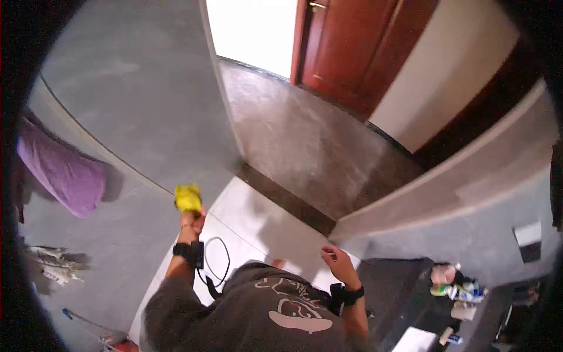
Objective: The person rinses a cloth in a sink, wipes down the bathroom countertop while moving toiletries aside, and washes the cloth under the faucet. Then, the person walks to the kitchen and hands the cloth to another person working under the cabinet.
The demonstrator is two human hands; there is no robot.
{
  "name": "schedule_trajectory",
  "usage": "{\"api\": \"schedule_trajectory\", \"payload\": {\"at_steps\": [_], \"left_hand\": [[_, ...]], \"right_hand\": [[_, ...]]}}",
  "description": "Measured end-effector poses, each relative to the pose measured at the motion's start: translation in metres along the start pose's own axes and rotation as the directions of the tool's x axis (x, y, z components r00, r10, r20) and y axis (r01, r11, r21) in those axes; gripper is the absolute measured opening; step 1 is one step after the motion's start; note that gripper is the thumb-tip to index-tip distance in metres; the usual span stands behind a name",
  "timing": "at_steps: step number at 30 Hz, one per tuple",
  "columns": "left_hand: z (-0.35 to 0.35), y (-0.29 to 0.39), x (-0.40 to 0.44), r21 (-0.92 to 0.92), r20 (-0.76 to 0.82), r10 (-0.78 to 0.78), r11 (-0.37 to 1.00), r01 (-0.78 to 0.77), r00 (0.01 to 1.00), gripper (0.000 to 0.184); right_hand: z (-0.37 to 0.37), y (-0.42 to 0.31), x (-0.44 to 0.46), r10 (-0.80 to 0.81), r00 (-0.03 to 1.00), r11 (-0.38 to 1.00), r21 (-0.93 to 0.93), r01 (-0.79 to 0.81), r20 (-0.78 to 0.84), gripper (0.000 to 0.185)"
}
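My left hand is closed on a crumpled yellow cloth, raised near the grey wall at the left. The cloth hides part of the fingers. My right hand hangs over the white tiled floor, its fingers loosely bent and somewhat apart, with nothing visible in them. Dark bands sit on both wrists, and a black cable loops near the left one.
A dark doorway threshold leads onto a brownish floor, with a red-brown door beyond. At left hangs a purple towel. On the right, a dark counter carries several small items.
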State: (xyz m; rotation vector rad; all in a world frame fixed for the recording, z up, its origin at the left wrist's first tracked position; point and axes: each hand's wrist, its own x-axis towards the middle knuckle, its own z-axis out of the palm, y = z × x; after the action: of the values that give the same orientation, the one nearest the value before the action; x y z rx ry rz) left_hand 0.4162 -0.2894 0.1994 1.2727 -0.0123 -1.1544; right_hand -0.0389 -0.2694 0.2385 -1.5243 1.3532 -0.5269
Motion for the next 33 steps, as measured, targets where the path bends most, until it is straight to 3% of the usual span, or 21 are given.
{"api": "schedule_trajectory", "payload": {"at_steps": [1,2,3,5,10,12,14,15,16,17,19,20,21,22,23,24,25,27,28,31,33], "left_hand": [[-0.076,-0.002,0.043,0.190,0.056,-0.091,0.979,0.078,0.994,0.017],[-0.058,0.011,0.005,-0.103,-0.156,-0.015,0.995,-0.001,0.988,0.020],[-0.064,0.014,0.012,-0.119,-0.198,0.081,0.987,-0.106,0.977,0.023],[-0.093,0.016,0.026,-0.091,-0.133,0.074,0.992,-0.086,0.988,0.022],[0.012,0.001,0.020,-0.096,0.185,0.047,0.995,-0.029,0.982,0.032],[0.109,0.008,0.020,-0.017,0.228,0.062,0.998,-0.059,0.972,0.043],[0.151,-0.009,0.053,0.320,0.470,-0.026,0.936,-0.143,0.882,0.046],[0.189,-0.022,0.058,0.360,0.536,0.083,0.877,-0.317,0.840,0.043],[0.228,-0.030,0.063,0.384,0.602,0.179,0.789,-0.479,0.778,0.040],[0.259,-0.025,0.072,0.378,0.586,0.201,0.788,-0.485,0.785,0.040],[0.315,-0.007,0.090,0.392,0.523,-0.004,0.889,-0.237,0.852,0.034],[0.332,-0.006,0.107,0.383,0.515,0.019,0.889,-0.250,0.857,0.034],[0.344,-0.006,0.131,0.561,0.523,0.066,0.724,-0.402,0.850,0.031],[0.359,-0.001,0.147,0.701,0.533,0.105,0.501,-0.508,0.840,0.029],[0.373,0.005,0.161,0.718,0.554,0.194,0.382,-0.583,0.809,0.027],[0.388,0.014,0.169,0.713,0.540,0.223,0.391,-0.582,0.812,0.027],[0.401,0.026,0.174,0.611,0.476,0.259,0.591,-0.527,0.841,0.028],[0.407,0.030,0.212,0.348,0.303,0.267,0.862,-0.368,0.915,0.030],[0.419,0.039,0.225,0.331,0.279,0.294,0.864,-0.379,0.914,0.030],[0.447,0.060,0.266,-0.125,0.208,0.231,0.970,-0.208,0.951,0.028],[0.467,0.079,0.303,-0.109,0.232,0.297,0.954,-0.278,0.926,0.027]], "right_hand": [[0.013,-0.009,0.026,-0.106,0.992,0.993,-0.040,0.109,0.074,0.029],[0.025,-0.017,0.050,-0.202,0.968,0.975,-0.068,0.213,0.146,0.030],[0.033,-0.030,0.074,-0.199,0.967,0.977,-0.046,0.208,0.157,0.030],[0.046,-0.062,0.119,-0.232,0.919,0.951,-0.122,0.283,0.320,0.029],[0.054,-0.087,0.212,-0.307,0.781,0.930,-0.003,0.368,0.545,0.031],[0.057,-0.093,0.251,-0.327,0.696,0.917,0.038,0.396,0.639,0.034],[0.060,-0.099,0.290,-0.279,0.727,0.939,0.336,0.071,0.628,0.040],[0.050,-0.120,0.308,-0.416,0.672,0.843,0.537,0.033,0.613,0.045],[0.030,-0.135,0.327,-0.217,0.703,0.885,0.440,-0.151,0.678,0.045],[0.018,-0.136,0.353,-0.188,0.737,0.890,0.429,-0.151,0.649,0.043],[-0.004,-0.131,0.401,-0.167,0.751,0.899,0.411,-0.150,0.639,0.041],[-0.015,-0.123,0.426,-0.144,0.807,0.806,0.541,-0.240,0.572,0.037],[-0.028,-0.121,0.453,-0.108,0.857,0.685,0.662,-0.304,0.504,0.033],[-0.042,-0.123,0.477,-0.125,0.849,0.694,0.657,-0.295,0.513,0.033],[-0.055,-0.125,0.501,-0.102,0.932,0.798,0.588,-0.132,0.347,0.030],[-0.066,-0.130,0.521,-0.116,0.979,0.881,0.472,0.023,0.169,0.027],[-0.075,-0.142,0.534,-0.139,0.972,0.889,0.456,0.037,0.191,0.027],[-0.091,-0.167,0.566,-0.034,0.990,0.695,0.715,-0.076,0.138,0.026],[-0.092,-0.168,0.591,-0.056,0.985,0.708,0.702,-0.076,0.163,0.026],[-0.089,-0.159,0.650,-0.133,0.945,0.897,0.443,-0.014,0.300,0.028],[-0.075,-0.164,0.688,-0.104,0.928,0.838,0.534,-0.112,0.357,0.029]]}}
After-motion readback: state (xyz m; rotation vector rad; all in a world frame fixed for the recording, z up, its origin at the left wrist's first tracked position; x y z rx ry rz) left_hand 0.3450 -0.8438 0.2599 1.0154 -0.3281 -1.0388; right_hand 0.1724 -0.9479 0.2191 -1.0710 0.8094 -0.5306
